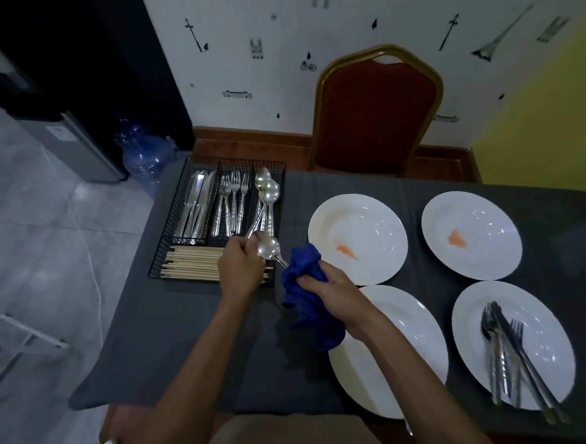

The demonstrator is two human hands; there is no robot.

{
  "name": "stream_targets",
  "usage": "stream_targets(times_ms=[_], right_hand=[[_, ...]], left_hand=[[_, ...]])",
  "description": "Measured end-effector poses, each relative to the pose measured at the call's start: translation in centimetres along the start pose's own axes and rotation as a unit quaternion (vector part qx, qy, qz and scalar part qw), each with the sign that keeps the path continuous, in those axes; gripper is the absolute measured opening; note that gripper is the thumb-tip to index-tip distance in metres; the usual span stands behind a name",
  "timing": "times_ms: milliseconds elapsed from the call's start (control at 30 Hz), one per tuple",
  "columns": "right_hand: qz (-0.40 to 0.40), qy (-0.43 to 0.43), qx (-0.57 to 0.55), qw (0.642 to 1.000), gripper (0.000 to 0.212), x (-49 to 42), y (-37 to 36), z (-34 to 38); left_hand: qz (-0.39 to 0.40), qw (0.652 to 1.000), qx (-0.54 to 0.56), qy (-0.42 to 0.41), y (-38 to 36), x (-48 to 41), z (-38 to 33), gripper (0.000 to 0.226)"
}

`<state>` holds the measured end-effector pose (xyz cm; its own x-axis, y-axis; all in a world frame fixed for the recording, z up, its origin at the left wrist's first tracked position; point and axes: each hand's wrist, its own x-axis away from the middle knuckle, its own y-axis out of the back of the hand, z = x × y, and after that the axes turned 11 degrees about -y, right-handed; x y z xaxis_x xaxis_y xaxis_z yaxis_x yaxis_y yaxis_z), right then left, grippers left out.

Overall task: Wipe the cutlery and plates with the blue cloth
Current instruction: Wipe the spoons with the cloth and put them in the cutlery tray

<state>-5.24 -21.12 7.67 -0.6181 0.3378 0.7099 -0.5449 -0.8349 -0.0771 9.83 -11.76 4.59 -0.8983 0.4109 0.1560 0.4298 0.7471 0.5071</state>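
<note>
Plates fill the grey-clothed table [188,331] to the right of the black wire tray [160,260], four white ones set in a square. The first smeared plate [356,218] lies just right of the tray, and the second smeared plate [469,211] lies further right again; each carries an orange streak. Right of the tray and closer to us sits the near plate [396,370], partly hidden by our right forearm and the hanging cloth. The last plate [534,371], furthest from the tray, holds loose cutlery [499,356]: a spoon, a fork and a knife lying across it. Inside the tray we see knives, forks and spoons in separate slots and chopsticks [191,262] along its near end. Behind the tray stand a red chair [377,113] and a blue water bottle [147,158].

Over the tray's near right corner our left hand [241,262] curls round the bowl end of a spoon [268,247], shiny and hollow side up. Our right hand [333,291] grips the blue cloth [305,272], which is bunched round the spoon's handle just right of the tray, its tail drooping toward the near plate.
</note>
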Motion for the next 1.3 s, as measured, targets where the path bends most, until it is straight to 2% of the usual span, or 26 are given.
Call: stream_targets(times_ms=[133,300,367,467,600,767,833,933,1000,1067,1167,1300], right_hand=[[-0.036,0.001,-0.003,0.999,0.016,-1.5,-1.6,1.2],[-0.043,-0.028,0.036,0.998,0.013,-3.4,-2.3,2.1],[-0.057,-0.040,0.040,0.997,0.014,-3.4,-1.9,2.2],[-0.074,-0.059,0.007,0.995,0.011,-2.7,-0.7,1.6],[-0.095,-0.088,-0.037,0.991,0.011,-1.9,0.4,0.0],[-0.113,-0.100,-0.059,0.987,0.011,-0.8,0.9,-1.3],[-0.118,-0.101,-0.064,0.986,0.012,-0.2,1.3,-1.8],[-0.125,-0.099,-0.056,0.986,0.013,0.5,2.2,-2.4],[-0.133,-0.093,-0.056,0.985,0.015,1.1,2.9,-2.8],[-0.142,-0.079,-0.050,0.985,0.015,1.8,3.9,-3.5],[-0.167,-0.059,-0.035,0.984,0.012,3.2,5.9,-5.0],[-0.215,-0.053,-0.004,0.975,0.019,5.0,9.1,-7.2]], left_hand=[[0.121,0.981,0.146,0.048,-1.4,1.9,0.0,0.035],[0.108,0.978,0.146,0.100,-1.2,-3.4,1.0,0.028],[0.103,0.986,0.101,0.082,-1.5,-6.5,0.7,0.024],[0.103,0.994,-0.025,-0.002,-2.1,-10.2,0.5,0.033],[0.128,0.976,-0.156,-0.085,-3.2,-12.8,0.2,0.042],[0.154,0.958,-0.217,-0.106,-3.8,-13.7,1.2,0.037],[0.145,0.956,-0.223,-0.125,-3.3,-12.6,1.1,0.037],[0.109,0.962,-0.195,-0.156,-2.4,-9.2,0.6,0.022],[0.122,0.964,-0.167,-0.166,-2.4,-5.7,0.3,0.017],[0.175,0.960,-0.146,-0.164,-3.2,-1.7,0.3,0.021],[0.267,0.948,-0.124,-0.117,-5.1,5.2,0.4,0.027],[0.374,0.899,-0.206,-0.095,-9.5,12.8,0.9,0.026]])
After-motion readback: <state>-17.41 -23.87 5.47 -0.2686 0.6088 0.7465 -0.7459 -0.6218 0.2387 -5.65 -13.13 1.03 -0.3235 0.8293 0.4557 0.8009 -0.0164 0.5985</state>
